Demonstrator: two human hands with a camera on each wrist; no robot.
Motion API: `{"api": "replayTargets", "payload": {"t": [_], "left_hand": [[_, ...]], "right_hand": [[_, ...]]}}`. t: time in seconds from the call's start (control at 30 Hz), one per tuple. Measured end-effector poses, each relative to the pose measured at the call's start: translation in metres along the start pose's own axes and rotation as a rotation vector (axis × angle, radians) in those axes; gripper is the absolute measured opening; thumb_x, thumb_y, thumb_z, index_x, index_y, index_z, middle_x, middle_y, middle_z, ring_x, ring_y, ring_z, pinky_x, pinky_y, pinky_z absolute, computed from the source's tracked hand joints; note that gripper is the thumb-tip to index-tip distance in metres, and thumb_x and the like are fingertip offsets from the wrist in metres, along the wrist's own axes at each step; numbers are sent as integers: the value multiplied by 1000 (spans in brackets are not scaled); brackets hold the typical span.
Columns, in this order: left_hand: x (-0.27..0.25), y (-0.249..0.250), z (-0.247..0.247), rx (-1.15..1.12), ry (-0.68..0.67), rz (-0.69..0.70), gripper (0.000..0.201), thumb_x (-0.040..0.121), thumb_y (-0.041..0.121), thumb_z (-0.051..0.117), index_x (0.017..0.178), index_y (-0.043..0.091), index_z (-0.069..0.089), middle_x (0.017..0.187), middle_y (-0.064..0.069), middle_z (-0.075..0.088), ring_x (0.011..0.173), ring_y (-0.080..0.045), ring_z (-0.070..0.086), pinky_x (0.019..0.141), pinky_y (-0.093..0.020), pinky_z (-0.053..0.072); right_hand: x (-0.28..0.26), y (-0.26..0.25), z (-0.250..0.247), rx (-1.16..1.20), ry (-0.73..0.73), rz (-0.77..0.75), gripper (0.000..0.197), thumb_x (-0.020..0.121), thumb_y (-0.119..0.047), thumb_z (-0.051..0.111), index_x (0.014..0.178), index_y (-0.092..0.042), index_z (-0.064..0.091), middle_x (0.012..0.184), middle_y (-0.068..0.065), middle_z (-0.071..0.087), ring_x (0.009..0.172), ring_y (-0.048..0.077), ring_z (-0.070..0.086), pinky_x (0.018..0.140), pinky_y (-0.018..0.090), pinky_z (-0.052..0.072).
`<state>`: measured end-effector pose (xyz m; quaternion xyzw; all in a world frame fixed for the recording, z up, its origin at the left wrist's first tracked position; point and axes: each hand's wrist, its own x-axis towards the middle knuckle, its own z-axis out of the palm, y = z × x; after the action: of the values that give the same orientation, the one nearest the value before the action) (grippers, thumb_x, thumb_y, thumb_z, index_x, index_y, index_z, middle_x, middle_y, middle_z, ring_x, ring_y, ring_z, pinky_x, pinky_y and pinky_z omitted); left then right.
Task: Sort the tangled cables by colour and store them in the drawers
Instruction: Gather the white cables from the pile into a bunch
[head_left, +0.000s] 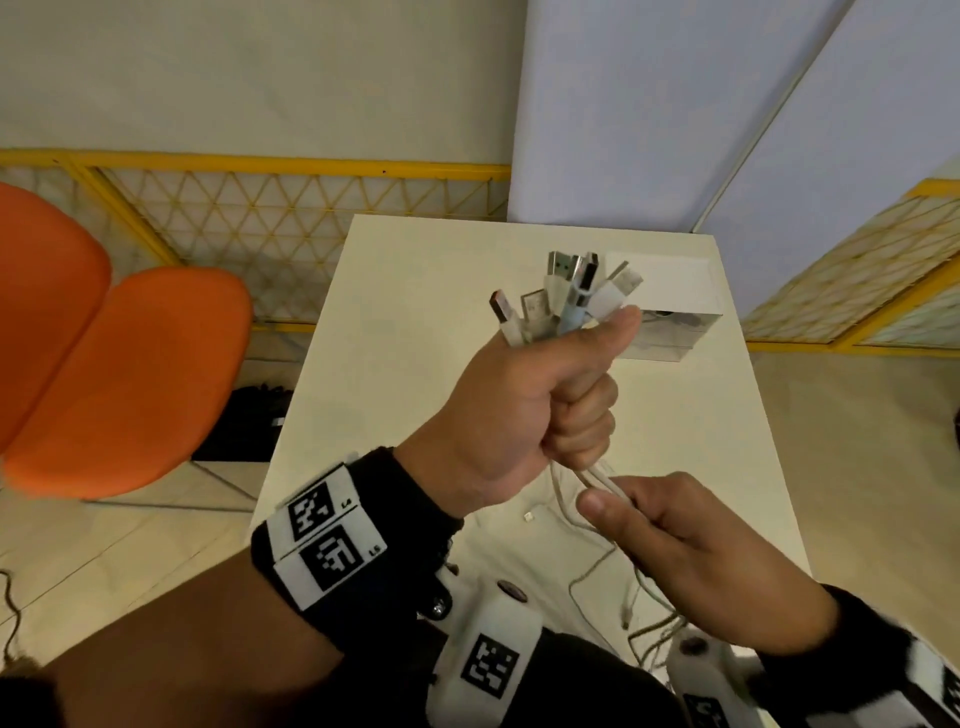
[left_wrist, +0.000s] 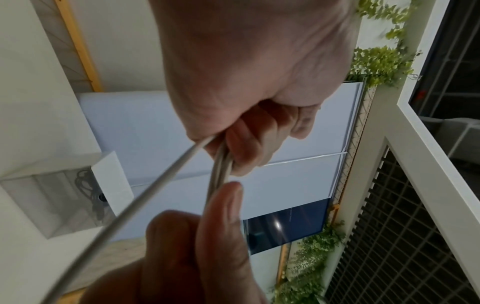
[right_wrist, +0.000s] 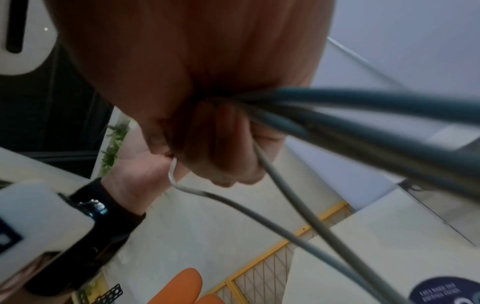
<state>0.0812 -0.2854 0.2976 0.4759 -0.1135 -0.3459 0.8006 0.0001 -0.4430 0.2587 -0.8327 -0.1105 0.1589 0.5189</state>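
Left hand (head_left: 498, 415) fisted round white cable bundle (head_left: 566, 296), plugs up, right hand (head_left: 691, 556) pinching hanging strands below, above table (head_left: 415, 322)

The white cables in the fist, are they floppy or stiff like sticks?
Probably floppy: below the left hand the white cables sag in loose loops onto the table. Likely light, since one fist lifts the bunch. The right hand pinches the strands, so they may tangle easily.

The left wristband's white tags (head_left: 332, 540) bear small codes reading "L4" and "L5". A dark round sticker (right_wrist: 441, 292) carries white lettering too blurred to read.
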Motion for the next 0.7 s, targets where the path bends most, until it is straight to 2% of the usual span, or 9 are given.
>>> {"api": "replayTargets", "payload": {"t": [0.2,0.3,0.37,0.43,0.47,0.5,0.57,0.6,0.7], "left_hand": [[8,2,-4,-170,-243,-41,59,88,34,65,50,24,21,44,5,13,39,-15,9,45,-25,12],[11,9,-4,-241,-360,-62,56,89,41,62,51,25,23,44,6,14,39,-15,10,45,-24,12],[15,13,-2,-229,-375,-64,55,90,34,60,51,25,22,44,6,13,39,-15,9,44,-23,11],[18,14,5,-165,-357,-68,53,90,25,55,50,25,20,43,5,11,38,-15,7,44,-23,10],[19,14,9,-128,-348,-75,52,89,27,52,49,25,19,43,5,10,38,-15,7,43,-23,10],[19,15,14,-93,-338,-81,51,88,30,52,49,25,19,43,5,10,38,-15,6,43,-24,10],[20,22,18,-50,-309,-70,53,90,31,51,49,25,18,42,5,9,37,-16,6,42,-27,9],[21,29,15,-50,-291,-50,55,93,31,49,48,25,18,42,5,9,37,-17,5,43,-28,8],[19,45,-3,-57,-276,43,57,97,36,43,48,24,16,42,4,8,37,-18,6,43,-27,9]], "right_hand": [[-34,9,-10,253,-71,169,56,91,-62,43,66,-11,47,56,16,44,51,19,46,56,36,40],[-38,13,-8,295,-7,188,46,84,-62,60,85,-16,53,74,14,55,61,27,57,59,47,51],[-32,12,-7,305,107,178,57,73,-56,76,107,-21,47,87,4,55,71,24,58,64,42,56],[-19,0,-8,162,131,129,62,69,-53,78,117,-28,48,97,-10,58,85,13,59,75,33,54],[-11,-11,-8,80,87,94,53,72,-54,77,112,-26,55,97,-10,61,86,11,59,76,29,52],[-3,-19,-7,35,50,54,40,78,-51,75,97,-19,62,84,-6,62,75,10,58,69,28,49],[8,-22,-4,66,25,70,49,88,-37,70,64,1,49,56,13,44,51,24,38,53,40,36],[10,-17,-2,101,30,124,56,92,-31,68,58,3,39,52,18,35,48,27,30,52,45,32],[2,12,-4,260,5,274,58,88,-28,66,49,-8,28,45,7,26,44,21,24,47,44,24]]}}
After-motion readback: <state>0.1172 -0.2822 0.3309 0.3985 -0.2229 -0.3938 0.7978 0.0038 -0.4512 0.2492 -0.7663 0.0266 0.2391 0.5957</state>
